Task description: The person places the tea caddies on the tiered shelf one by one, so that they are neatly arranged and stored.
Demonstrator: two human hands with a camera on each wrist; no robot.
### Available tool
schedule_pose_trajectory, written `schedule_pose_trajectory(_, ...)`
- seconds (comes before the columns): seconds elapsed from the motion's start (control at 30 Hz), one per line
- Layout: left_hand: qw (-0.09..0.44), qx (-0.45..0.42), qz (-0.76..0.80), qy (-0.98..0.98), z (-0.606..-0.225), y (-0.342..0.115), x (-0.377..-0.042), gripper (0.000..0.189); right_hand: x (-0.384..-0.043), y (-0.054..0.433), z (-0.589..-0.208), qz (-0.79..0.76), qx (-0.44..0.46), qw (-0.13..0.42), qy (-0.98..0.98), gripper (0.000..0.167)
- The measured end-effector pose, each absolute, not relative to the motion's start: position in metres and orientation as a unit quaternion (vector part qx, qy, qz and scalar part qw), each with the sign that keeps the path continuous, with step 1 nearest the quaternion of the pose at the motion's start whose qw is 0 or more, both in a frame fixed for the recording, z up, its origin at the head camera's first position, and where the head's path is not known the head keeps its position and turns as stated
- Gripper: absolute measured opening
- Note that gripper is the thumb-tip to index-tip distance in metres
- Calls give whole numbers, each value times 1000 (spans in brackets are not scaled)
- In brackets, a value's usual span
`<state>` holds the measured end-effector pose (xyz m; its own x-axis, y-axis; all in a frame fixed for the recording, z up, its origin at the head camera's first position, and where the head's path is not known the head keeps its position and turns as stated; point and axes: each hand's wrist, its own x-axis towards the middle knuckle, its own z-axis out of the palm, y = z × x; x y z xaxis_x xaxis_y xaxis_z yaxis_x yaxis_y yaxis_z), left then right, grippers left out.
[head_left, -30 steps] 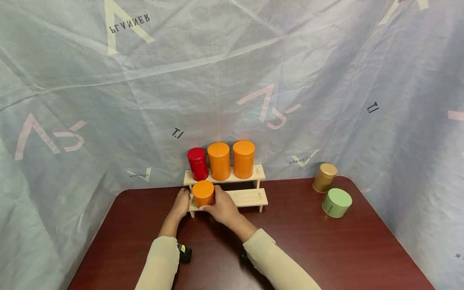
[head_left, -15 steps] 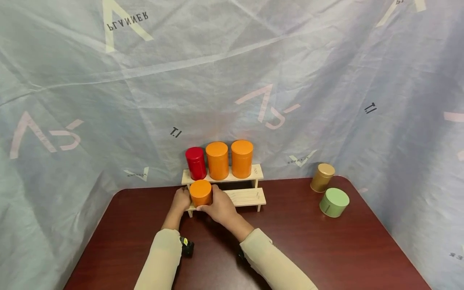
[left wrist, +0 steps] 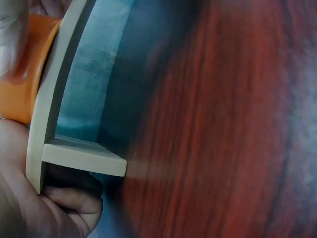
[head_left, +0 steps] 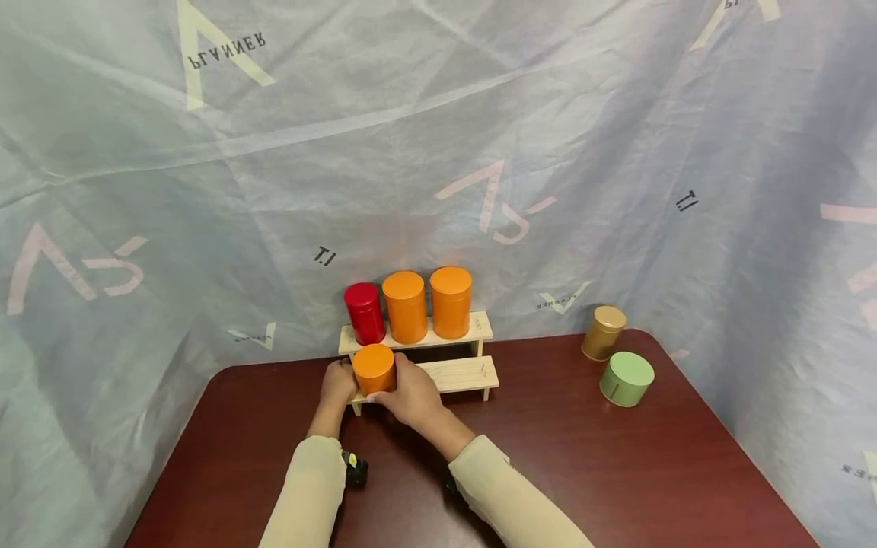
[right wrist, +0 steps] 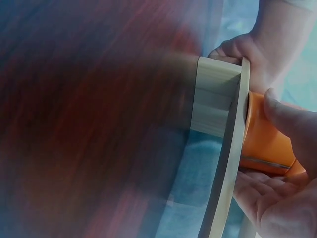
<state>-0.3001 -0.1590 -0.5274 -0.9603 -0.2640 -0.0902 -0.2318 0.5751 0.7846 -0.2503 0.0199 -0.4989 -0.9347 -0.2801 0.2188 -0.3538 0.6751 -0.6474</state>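
Note:
My right hand (head_left: 413,392) holds a short orange tin (head_left: 374,371), its thumb at the front and fingers behind. The tin stands upright at the left end of the lower step of a two-step wooden rack (head_left: 457,374). My left hand (head_left: 339,383) grips that left end of the rack; in the left wrist view its curled fingers (left wrist: 74,203) reach under the board beside the leg. On the upper step stand a red tin (head_left: 365,313) and two tall orange tins, the left one (head_left: 406,308) and the right one (head_left: 451,303).
At the table's back right stand a gold tin (head_left: 604,333) and a low green tin (head_left: 626,379). The dark red-brown table (head_left: 548,457) carries the rack near its back edge. A grey printed cloth (head_left: 384,152) hangs behind and at both sides.
The head view has shifted slightly, so everything sits a little further left in it. Both hands keep their holds, and the short orange tin stays at the lower step's left end.

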Motion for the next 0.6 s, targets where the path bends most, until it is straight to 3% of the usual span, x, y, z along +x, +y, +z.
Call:
schedule_pose_trajectory(0.23, 23, 141, -438, -888, -532, -161, -299, 58, -250, 19, -503, 373, 170, 53, -911, 84)
schedule_pose_trajectory(0.43, 30, 143, -446, -883, -530, -161, -302, 57, -256, 29, -500, 477, 177, -6, -861, 97)
schedule_pose_trajectory(0.6, 29, 147, -445, -883, -531, -161, -301, 57, -256, 37, -502, 535, 164, -45, -827, 95)
